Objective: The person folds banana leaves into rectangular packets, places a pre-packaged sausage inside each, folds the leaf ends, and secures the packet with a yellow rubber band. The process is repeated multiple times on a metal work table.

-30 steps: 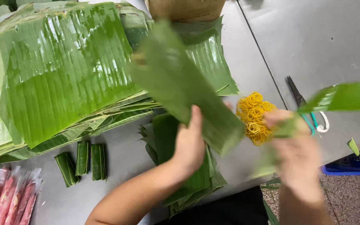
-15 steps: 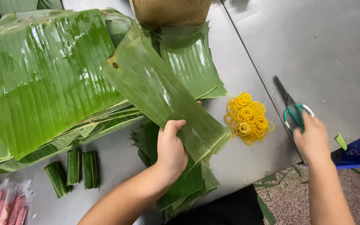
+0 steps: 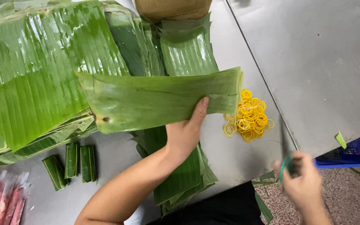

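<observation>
The left hand (image 3: 186,131) grips a long folded strip of green banana leaf (image 3: 159,100) by its lower edge, thumb in front and fingers behind, holding it up off the grey metal worktop (image 3: 246,54). The strip's long axis runs nearly level, left to right across the view, with its layered cut end pointing right, just above a loose heap of yellow rubber bands (image 3: 248,118). The right hand (image 3: 303,185) sits low and to the right, past the worktop's edge, clenched round the green handles of a pair of scissors (image 3: 286,156) whose dark blade points up and away; it is blurred, so I cannot tell how far the blades stand apart. From that hand the leaf's cut end lies up and to the left, with the rubber bands between them. Behind the strip lies a broad stack of flat banana leaves (image 3: 34,83).
</observation>
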